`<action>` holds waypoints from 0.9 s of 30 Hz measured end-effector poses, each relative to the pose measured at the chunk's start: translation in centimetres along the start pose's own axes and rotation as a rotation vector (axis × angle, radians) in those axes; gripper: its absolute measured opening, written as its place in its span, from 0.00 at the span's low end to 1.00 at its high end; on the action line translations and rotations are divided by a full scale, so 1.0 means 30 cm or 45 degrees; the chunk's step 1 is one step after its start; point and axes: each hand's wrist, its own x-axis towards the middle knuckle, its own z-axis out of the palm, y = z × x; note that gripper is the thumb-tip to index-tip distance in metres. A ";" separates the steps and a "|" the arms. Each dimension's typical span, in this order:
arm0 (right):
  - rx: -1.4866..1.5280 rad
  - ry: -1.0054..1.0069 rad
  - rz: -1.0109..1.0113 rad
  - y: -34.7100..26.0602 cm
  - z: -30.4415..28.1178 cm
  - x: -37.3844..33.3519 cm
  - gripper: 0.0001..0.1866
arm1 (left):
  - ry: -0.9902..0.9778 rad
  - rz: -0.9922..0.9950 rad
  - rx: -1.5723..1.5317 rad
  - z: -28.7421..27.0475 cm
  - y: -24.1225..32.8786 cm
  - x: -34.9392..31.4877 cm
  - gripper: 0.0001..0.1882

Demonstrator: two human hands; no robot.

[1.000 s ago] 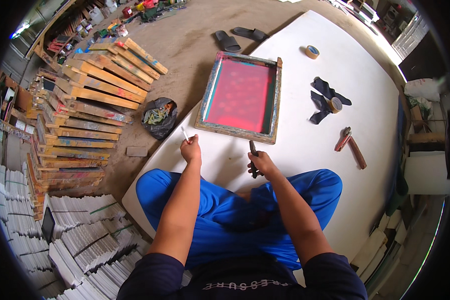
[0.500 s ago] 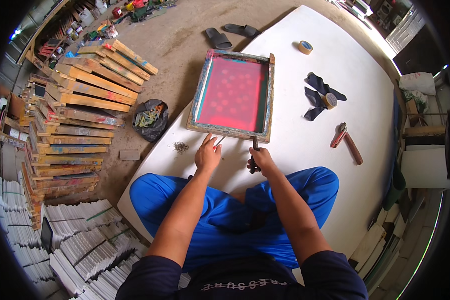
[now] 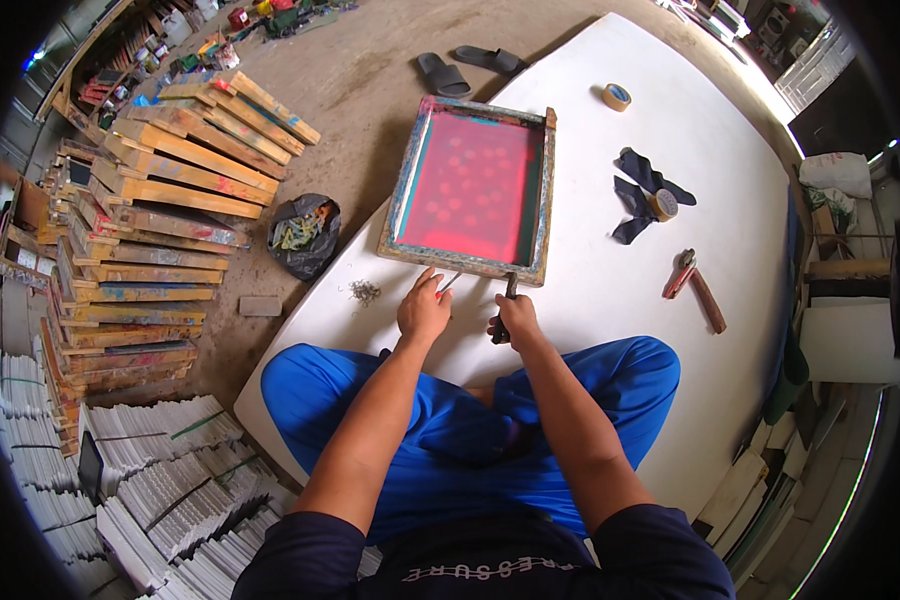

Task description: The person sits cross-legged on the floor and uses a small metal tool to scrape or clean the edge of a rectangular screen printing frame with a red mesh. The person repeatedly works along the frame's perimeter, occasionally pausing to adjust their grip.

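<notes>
A screen-printing frame with a worn wooden rim and pink-red mesh lies in front of me on the white board. My left hand is closed at its near edge around a thin metal-shafted tool with a bit of red, probably a screwdriver. My right hand grips a dark-handled tool that looks like pliers, its tip at the frame's near rim by the right corner. The fingers hide most of both tools. A small heap of bent wire bits, like staples, lies left of my left hand.
On the white board to the right lie a tape roll, dark cloth pieces with another tape roll, and a red-handled tool beside a hammer. Wooden frames, a black bag and sandals are around it.
My left hand has shifted slightly right along the near rim, and its tool shows a little more. My right hand stays at almost the same spot on the rim.
</notes>
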 end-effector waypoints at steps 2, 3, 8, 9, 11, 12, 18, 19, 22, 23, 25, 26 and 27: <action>-0.001 0.029 0.011 -0.007 0.016 -0.006 0.16 | -0.020 -0.020 -0.022 -0.003 0.012 -0.001 0.20; -0.002 0.042 0.016 -0.011 0.022 -0.009 0.16 | -0.030 -0.031 -0.030 -0.005 0.018 -0.001 0.20; 0.013 0.122 0.010 0.002 0.043 0.008 0.16 | -0.006 -0.003 -0.026 0.005 0.016 -0.001 0.20; 0.009 0.138 0.001 0.002 0.045 0.008 0.16 | -0.007 -0.011 -0.038 0.008 0.017 0.000 0.20; 0.098 0.127 0.026 0.006 0.044 0.016 0.15 | -0.028 -0.037 -0.068 0.004 0.026 -0.004 0.20; 0.144 0.122 0.038 0.007 0.044 0.021 0.15 | -0.044 -0.053 -0.086 0.002 0.031 0.001 0.20; 0.029 0.186 0.075 -0.043 0.066 -0.024 0.16 | -0.029 -0.019 -0.090 0.023 0.024 0.011 0.20; 0.004 0.210 0.072 -0.053 0.073 -0.034 0.15 | -0.031 -0.016 -0.092 0.022 0.023 0.010 0.20; -0.060 0.260 0.045 -0.059 0.080 -0.044 0.14 | -0.047 -0.011 -0.097 0.020 0.027 0.010 0.20; -0.072 0.262 0.025 -0.038 0.072 -0.026 0.14 | -0.051 -0.012 -0.100 0.020 0.031 0.010 0.20; -0.028 0.228 -0.002 -0.018 0.057 -0.011 0.13 | -0.056 -0.017 -0.105 0.019 0.034 0.009 0.20; 0.029 0.192 -0.008 -0.015 0.051 -0.012 0.13 | -0.055 -0.020 -0.107 0.020 0.030 0.009 0.20; 0.085 0.156 -0.013 -0.012 0.045 -0.012 0.13 | -0.053 -0.024 -0.109 0.021 0.027 0.008 0.20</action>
